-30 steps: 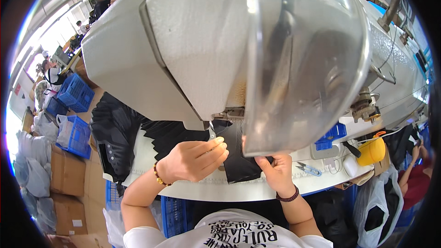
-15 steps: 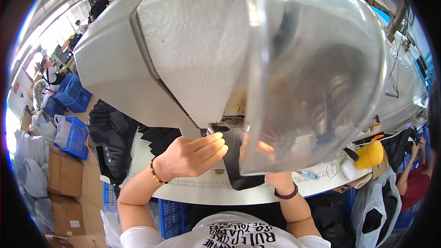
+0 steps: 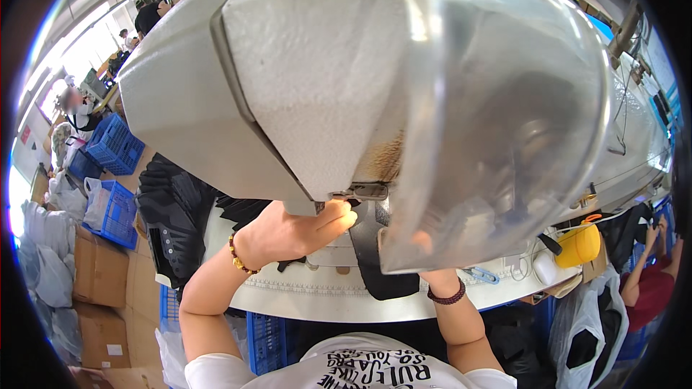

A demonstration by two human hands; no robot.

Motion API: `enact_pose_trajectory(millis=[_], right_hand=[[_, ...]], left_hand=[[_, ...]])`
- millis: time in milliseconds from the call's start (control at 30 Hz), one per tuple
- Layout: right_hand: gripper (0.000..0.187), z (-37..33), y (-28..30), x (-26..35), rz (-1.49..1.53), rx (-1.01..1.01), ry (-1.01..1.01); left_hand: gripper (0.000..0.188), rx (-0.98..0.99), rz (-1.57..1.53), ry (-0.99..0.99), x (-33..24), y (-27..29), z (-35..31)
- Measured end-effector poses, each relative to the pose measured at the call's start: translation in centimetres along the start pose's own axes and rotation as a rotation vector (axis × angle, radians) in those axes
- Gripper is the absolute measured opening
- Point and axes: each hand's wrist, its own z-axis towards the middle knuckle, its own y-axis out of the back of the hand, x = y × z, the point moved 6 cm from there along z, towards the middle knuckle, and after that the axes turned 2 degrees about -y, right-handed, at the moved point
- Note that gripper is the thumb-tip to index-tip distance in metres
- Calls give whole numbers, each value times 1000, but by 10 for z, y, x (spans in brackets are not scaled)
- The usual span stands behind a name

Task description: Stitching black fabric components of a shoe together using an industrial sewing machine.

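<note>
A large grey sewing machine head (image 3: 310, 65) fills the middle, with a clear curved shield (image 3: 504, 137) on its right. My left hand (image 3: 303, 230) is up against the underside of the head, near the needle area. Its fingers are pinched together, and what they hold is hidden. From under the machine a strip of black material (image 3: 386, 282) hangs toward me over the white table. To the right of that strip is my right hand (image 3: 430, 263), mostly behind the shield. Glare and blur there hide its fingers.
Black shoe uppers (image 3: 173, 223) lie stacked on the left of the white table (image 3: 310, 306). On the right are a yellow container (image 3: 579, 245) and a blue clip-like tool (image 3: 484, 274). Blue crates (image 3: 115, 212) and cardboard boxes (image 3: 101, 263) stand on the left floor. Another person's arm (image 3: 634, 281) shows far right.
My left hand has moved up and slightly left, closer under the machine head. A small shiny metal tip seen at its fingers is now hidden. My right hand has hardly moved.
</note>
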Motion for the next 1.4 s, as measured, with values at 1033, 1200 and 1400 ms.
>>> enact_pose_trajectory(millis=[1033,1200,1400], right_hand=[[23,-10,-24,33,-772,298,431],[20,21,-13,50,-579,359,390],[17,46,-6,96,-386,377,397]], left_hand=[[22,-38,79,51,-9,-1,2],[29,216,295,121,-21,-14,-1],[12,-85,146,114,-28,-16,11]])
